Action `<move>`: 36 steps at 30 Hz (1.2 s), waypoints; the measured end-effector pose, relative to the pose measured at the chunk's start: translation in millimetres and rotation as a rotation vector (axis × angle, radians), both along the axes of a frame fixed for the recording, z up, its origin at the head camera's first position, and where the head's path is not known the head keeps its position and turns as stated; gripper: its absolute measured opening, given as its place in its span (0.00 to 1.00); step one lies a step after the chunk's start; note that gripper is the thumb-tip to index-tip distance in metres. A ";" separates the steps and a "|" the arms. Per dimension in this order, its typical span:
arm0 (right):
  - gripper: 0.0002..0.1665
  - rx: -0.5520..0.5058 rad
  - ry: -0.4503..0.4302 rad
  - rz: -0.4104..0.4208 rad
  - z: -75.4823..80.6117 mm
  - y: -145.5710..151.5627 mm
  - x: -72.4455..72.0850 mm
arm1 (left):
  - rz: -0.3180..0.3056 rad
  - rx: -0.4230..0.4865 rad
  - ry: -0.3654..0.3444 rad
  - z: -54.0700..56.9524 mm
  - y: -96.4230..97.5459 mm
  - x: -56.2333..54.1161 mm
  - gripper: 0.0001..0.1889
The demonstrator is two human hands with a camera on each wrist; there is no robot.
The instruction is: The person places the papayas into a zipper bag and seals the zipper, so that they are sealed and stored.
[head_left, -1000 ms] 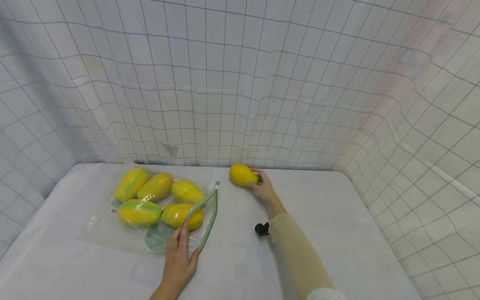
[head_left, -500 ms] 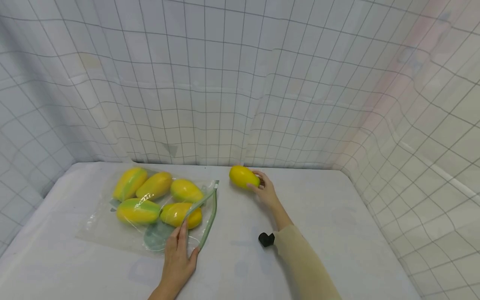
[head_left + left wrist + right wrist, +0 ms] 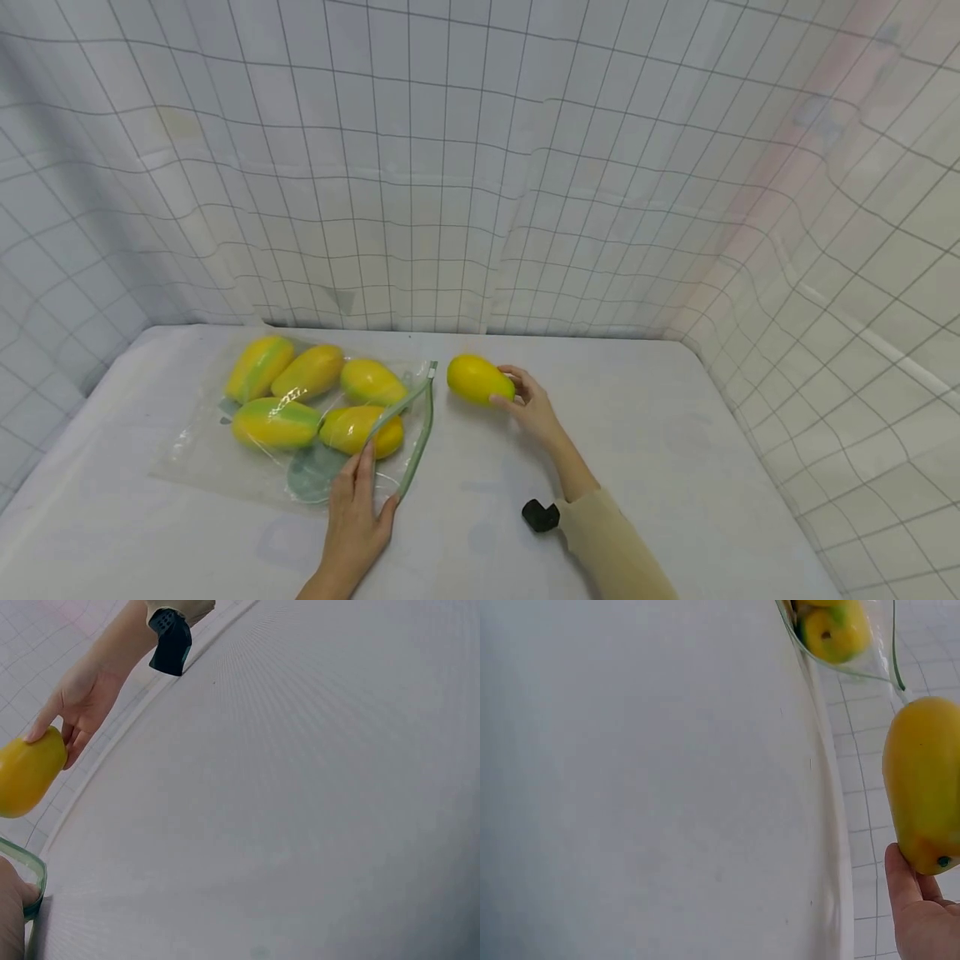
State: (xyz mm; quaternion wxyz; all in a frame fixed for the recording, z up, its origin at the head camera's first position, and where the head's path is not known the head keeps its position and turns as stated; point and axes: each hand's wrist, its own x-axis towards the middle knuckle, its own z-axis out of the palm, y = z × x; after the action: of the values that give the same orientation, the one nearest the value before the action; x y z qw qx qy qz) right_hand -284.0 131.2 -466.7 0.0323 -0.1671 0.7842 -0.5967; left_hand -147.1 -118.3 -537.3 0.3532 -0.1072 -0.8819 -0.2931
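Observation:
My right hand (image 3: pixel 531 404) grips the green-tipped end of a yellow mango (image 3: pixel 478 379) between thumb and fingers. In the left wrist view this mango (image 3: pixel 28 774) hangs above the table surface; the right wrist view shows its stem end near the fingertips. To its left lies a clear zip bag (image 3: pixel 217 462) with green edging, holding several yellow-green mangoes (image 3: pixel 276 422). My left hand (image 3: pixel 356 521) holds the bag's mouth, index finger at the upper edge and thumb at the lower one, so the two edges stand apart. Most of its fingers are out of the left wrist view.
A white-covered table (image 3: pixel 675 467) lies under everything. Grid-patterned curtains (image 3: pixel 465 208) enclose its back and sides. A black wrist-worn device (image 3: pixel 540 516) sits by the right sleeve (image 3: pixel 611 542).
My right hand has drawn the mango toward me, off its place by the back edge and slightly left, nearer the bag's mouth. The left hand and bag have stayed nearly still.

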 end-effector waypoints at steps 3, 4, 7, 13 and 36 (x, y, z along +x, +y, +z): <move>0.30 -0.008 -0.021 0.040 6.3 -3.1 10.8 | 0.000 -0.002 0.006 0.1 0.0 -0.1 0.51; 0.30 -0.010 -0.032 0.051 7.7 -4.4 14.0 | -0.001 -0.002 0.007 0.2 0.0 -0.1 0.51; 0.30 0.000 -0.051 0.083 10.0 -8.7 21.7 | 0.000 0.001 0.006 0.8 0.3 0.5 0.51; 0.30 0.039 -0.068 0.183 8.6 -17.8 31.3 | 0.000 0.005 0.001 2.1 0.5 1.4 0.51; 0.30 0.054 -0.040 0.329 3.8 -38.6 40.6 | -0.026 0.006 0.049 0.4 -0.7 0.0 0.47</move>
State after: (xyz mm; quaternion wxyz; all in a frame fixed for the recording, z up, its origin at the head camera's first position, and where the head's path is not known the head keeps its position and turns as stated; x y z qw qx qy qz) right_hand -243.4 92.6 -462.9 0.1496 -0.2803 0.7613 -0.5652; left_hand -147.2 -119.0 -537.0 0.3714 -0.1247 -0.8706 -0.2976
